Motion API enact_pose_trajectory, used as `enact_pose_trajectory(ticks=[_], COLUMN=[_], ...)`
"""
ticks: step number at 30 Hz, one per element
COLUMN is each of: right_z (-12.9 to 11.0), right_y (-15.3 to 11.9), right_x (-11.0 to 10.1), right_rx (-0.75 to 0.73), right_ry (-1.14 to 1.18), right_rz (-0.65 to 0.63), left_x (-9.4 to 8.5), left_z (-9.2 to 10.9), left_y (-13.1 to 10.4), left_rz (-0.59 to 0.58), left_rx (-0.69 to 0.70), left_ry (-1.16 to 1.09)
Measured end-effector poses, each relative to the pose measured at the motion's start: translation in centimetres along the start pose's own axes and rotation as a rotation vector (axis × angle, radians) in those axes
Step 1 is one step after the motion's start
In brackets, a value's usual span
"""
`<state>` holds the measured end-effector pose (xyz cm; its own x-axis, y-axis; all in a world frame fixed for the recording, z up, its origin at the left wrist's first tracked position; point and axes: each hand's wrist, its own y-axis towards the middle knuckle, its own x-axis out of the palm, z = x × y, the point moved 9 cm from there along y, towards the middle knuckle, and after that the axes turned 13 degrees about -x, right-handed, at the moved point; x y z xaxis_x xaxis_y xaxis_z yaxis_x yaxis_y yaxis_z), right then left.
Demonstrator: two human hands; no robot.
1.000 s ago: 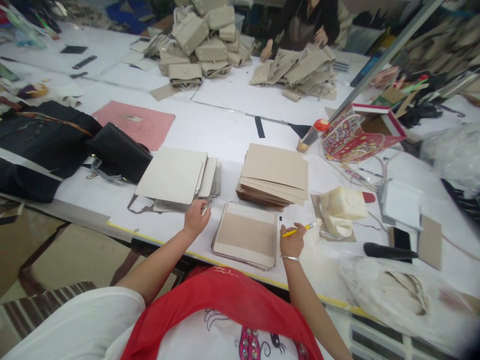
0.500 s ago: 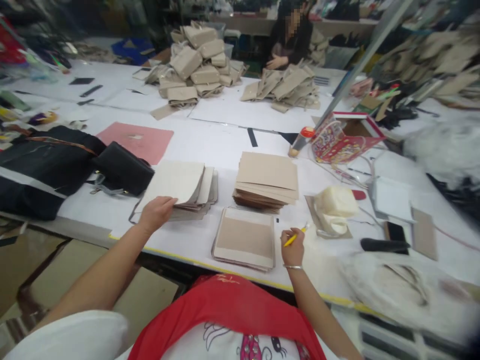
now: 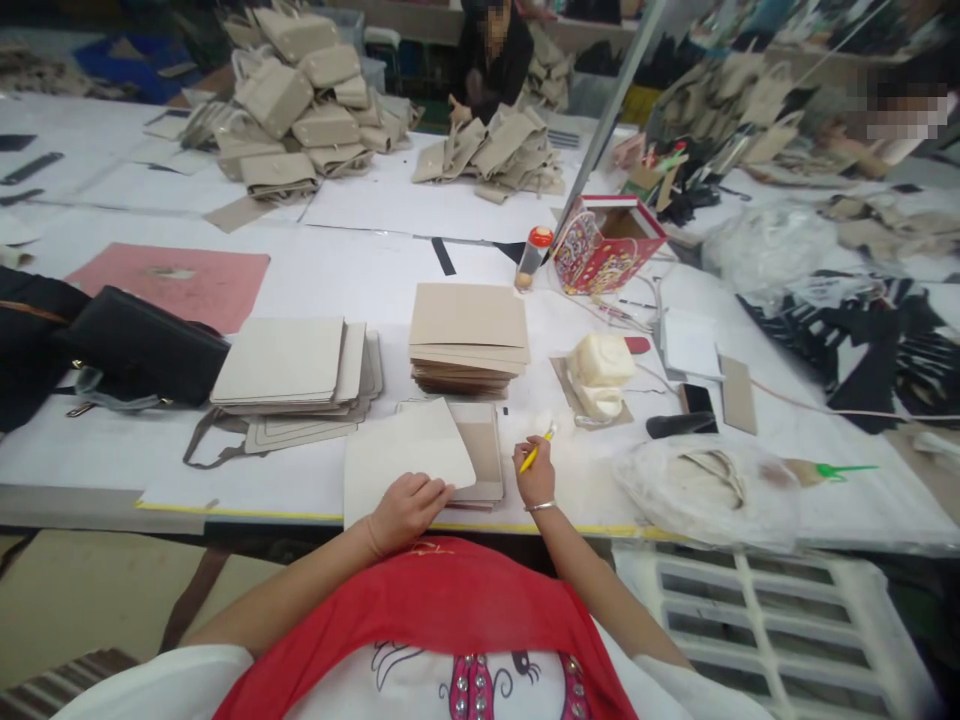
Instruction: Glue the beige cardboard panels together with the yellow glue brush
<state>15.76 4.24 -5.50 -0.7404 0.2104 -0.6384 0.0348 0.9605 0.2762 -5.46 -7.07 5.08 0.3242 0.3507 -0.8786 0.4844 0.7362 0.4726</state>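
My left hand point(image 3: 411, 508) is closed on the near edge of a pale cream sheet point(image 3: 397, 455), which lies tilted over part of a framed beige stack point(image 3: 484, 450). To the right of that stack, my right hand point(image 3: 535, 470) grips a yellow tool point(image 3: 536, 452), its tip pointing up and away. A stack of cream panels point(image 3: 281, 362) sits at the left, over a grey strap. Behind the framed stack stands a taller pile of beige-brown panels point(image 3: 469, 318). A pale yellow block point(image 3: 601, 360) rests on a brown piece at the right.
Black bag point(image 3: 142, 345) and pink sheet point(image 3: 172, 285) at left. Red patterned box point(image 3: 611, 245) and red-capped bottle point(image 3: 534, 258) behind. Phone point(image 3: 697, 402) and plastic bag point(image 3: 705, 490) at right. Beige bag heaps point(image 3: 300, 100) at the back, near a person point(image 3: 491, 65).
My left hand has moved right from the cream stack, carrying one sheet over the framed stack. My right hand still holds the yellow tool. The camera view has turned to the right.
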Motion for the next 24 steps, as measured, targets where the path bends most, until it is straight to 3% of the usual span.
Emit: enact_pose_trajectory(ticks=[4, 8, 13, 17, 20, 22, 24], right_z=[-0.1, -0.4, -0.7, -1.1, -1.8, -2.5, -4.2], right_y=[-0.3, -0.3, -0.2, -0.2, 1.3, 3.5, 6.4], right_x=[0.2, 0.8, 2.2, 2.1, -1.2, -5.4, -10.4], right_rx=[-0.008, 0.009, 0.028, 0.009, -0.017, -0.035, -0.073], right_ry=[-0.003, 0.052, 0.137, 0.108, -0.007, -0.092, -0.143], right_rz=[-0.032, -0.085, -0.126, -0.153, -0.13, -0.03, 0.156], left_x=[1.1, 4.1, 8.2, 9.2, 7.9, 6.3, 4.7], left_z=[2.4, 3.8, 4.2, 3.6, 2.7, 1.7, 0.3], left_y=[0.9, 1.9, 0.7, -0.5, -0.3, 1.0, 3.6], left_rz=[-0.044, -0.193, -0.39, -0.45, -0.383, -0.274, -0.145], left_rx=[0.095, 0.175, 0.305, 0.335, 0.331, 0.306, 0.251], left_ry=[-0.018, -0.013, -0.079, -0.145, -0.159, -0.164, -0.16])
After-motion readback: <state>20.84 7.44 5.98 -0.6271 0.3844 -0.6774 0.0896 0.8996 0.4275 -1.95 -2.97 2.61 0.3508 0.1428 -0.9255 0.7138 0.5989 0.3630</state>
